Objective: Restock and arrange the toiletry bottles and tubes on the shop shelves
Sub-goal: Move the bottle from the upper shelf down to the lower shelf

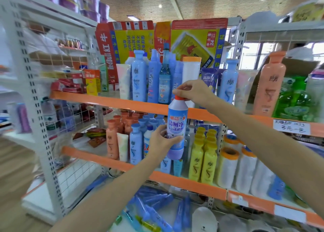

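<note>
**A:** How far along does the restocking look?

**B:** Partway, I'd judge. The upper shelf (108, 100) across the middle of the frame already carries a row of upright blue bottles (139, 77) and tubes, and the middle shelf (105, 159) below it holds orange bottles (112, 140), more blue ones and yellow bottles (203, 159) toward the right.

**A:** And the piece in hand?

**B:** A toilet cleaner bottle (177, 126) with a red cap, held upright at the centre of the frame, out in front of the upper shelf's orange edge and not yet set on any shelf. The left hand (161, 140) wraps its fingers round the lower body; the right hand (192, 93) pinches the cap from above with curled fingertips.

**A:** What's left?

**B:** That bottle needs a place. I can't tell which shelf it's meant for. At the bottom centre of the frame, a loose heap of blue tubes (154, 207) lies flat and jumbled, so that stock seems not yet stood up or sorted. The right-hand section, with a tall peach bottle (270, 84) and green bottles (294, 100), looks filled, though motion blur hides detail there.
</note>
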